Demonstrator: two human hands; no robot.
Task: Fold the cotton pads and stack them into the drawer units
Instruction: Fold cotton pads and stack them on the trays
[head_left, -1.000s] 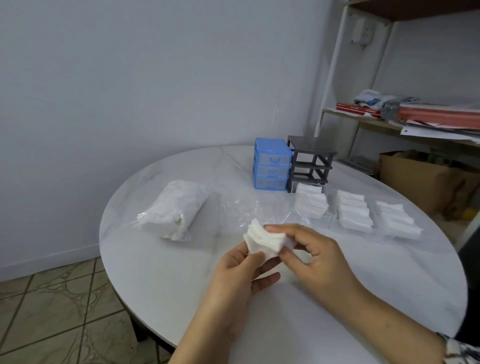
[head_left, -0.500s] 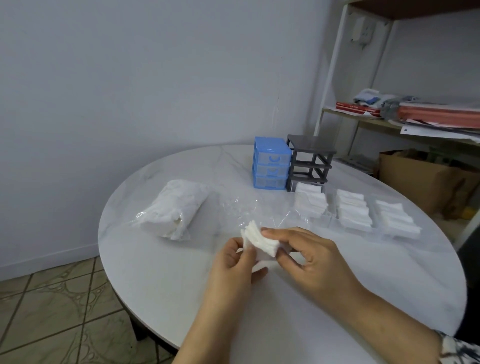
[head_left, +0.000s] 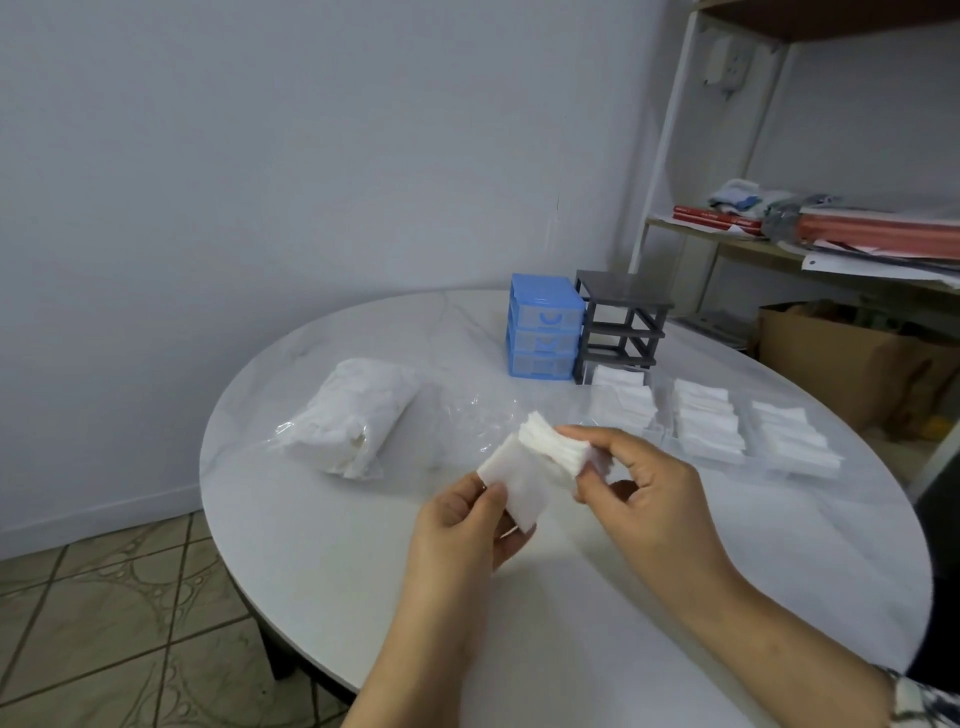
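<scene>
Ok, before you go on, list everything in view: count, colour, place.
table: one, white marble, round.
blue drawer unit: one, far side.
grey frame: one, right of it, no drawers.
pad stacks: three, white, in clear trays before the frame.
bag of pads: one, clear, left.
held pads: white bundle, one pad peeling off.
shelf: papers, right.
cardboard box: brown, below.
hands: left pinches the pad, right grips the bundle.

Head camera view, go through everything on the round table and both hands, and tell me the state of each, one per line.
Left hand: pinches one flat white cotton pad.
Right hand: grip on small stack of white pads.
Blue plastic three-drawer unit: upright, drawers closed.
Dark grey drawer frame: upright, drawers out.
Three clear trays of folded pads: filled, on white marble table.
Clear plastic bag of pads: lying on its side.
</scene>
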